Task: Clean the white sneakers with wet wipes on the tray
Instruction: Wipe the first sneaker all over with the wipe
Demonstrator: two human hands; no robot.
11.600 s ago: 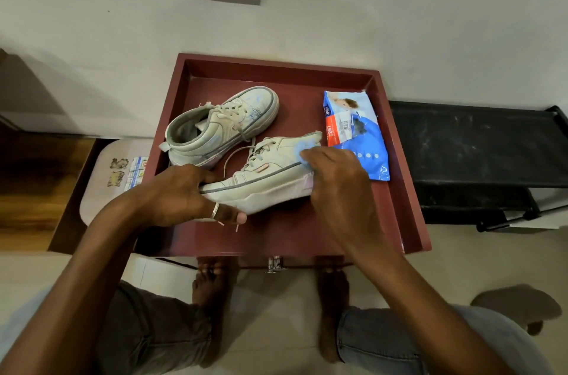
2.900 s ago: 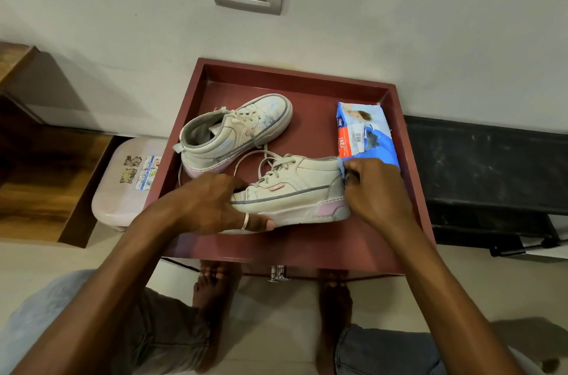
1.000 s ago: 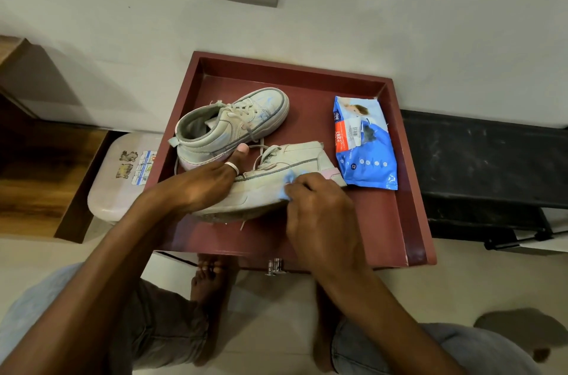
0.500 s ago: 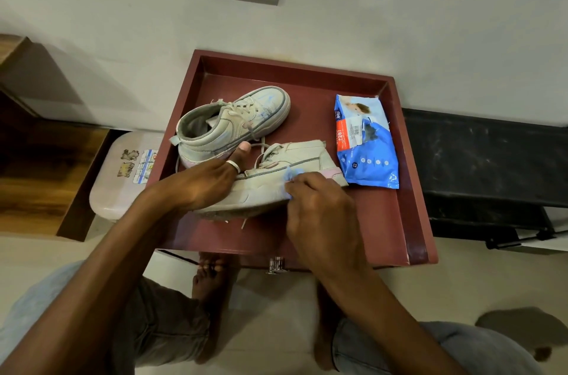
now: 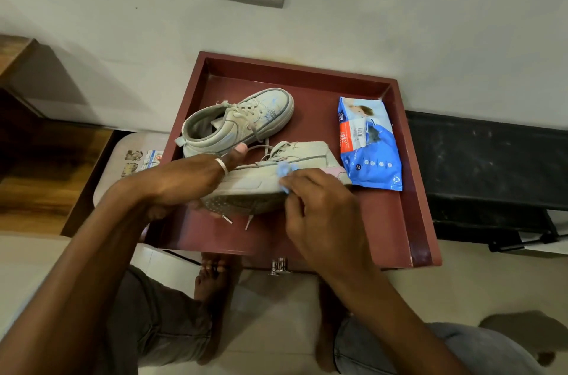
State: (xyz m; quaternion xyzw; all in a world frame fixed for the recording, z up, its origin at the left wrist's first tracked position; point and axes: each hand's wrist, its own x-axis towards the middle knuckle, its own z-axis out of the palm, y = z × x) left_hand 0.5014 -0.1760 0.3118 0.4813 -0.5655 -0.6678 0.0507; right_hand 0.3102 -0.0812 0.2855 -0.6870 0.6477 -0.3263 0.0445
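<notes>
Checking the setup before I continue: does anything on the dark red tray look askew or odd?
Only the held white sneaker: tipped on its side, sole showing, laces trailing onto the dark red tray.

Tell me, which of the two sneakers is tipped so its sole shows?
The near sneaker, gripped by the left hand and rubbed by the right hand with a blue wipe. The far sneaker stands flat on the tray, untouched.
</notes>
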